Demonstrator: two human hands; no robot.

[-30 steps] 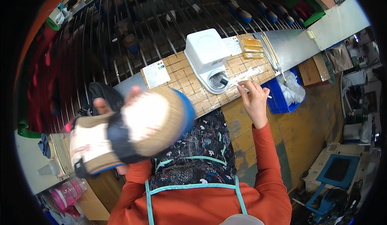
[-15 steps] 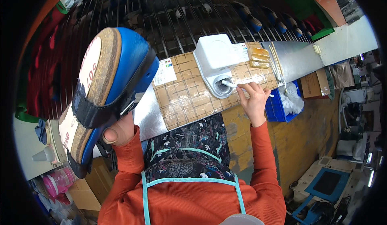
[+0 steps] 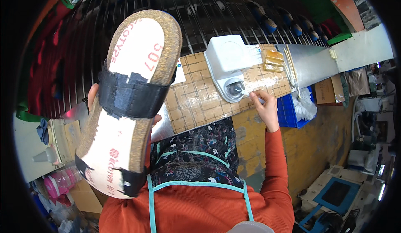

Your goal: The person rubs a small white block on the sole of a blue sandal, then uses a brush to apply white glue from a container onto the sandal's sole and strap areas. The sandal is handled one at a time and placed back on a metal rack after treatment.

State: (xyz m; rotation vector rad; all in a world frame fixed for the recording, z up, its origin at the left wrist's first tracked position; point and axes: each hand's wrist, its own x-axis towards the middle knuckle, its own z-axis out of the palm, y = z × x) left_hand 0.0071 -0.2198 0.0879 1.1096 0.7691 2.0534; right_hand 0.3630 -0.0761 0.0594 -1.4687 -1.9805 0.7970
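My left hand [image 3: 92,97], mostly hidden behind it, holds up a sandal [image 3: 117,137] on the left. Its underside is turned up: a pale sole board with red print, a brown cork rim and black straps folded over it. Fingers show at both of its sides. In my right hand [image 3: 267,111] is a thin white stick-like brush [image 3: 246,93], pinched between the fingers. Its tip reaches into the round mouth of a white glue dispenser [image 3: 227,57], where dark matter shows. The dispenser stands on a cardboard-covered bench [image 3: 192,108].
Amber blocks [image 3: 273,60] and thin wooden sticks [image 3: 289,66] lie right of the dispenser. A blue bin [image 3: 288,112] with white plastic hangs low at the bench's right end. Beyond the bench runs a rack of metal rods [image 3: 200,20] with several blue shoes.
My left hand has turned the sandal so its underside faces up and moved it right, hiding the blue side. My right hand has shifted slightly right and down, the brush still at the dispenser's mouth.
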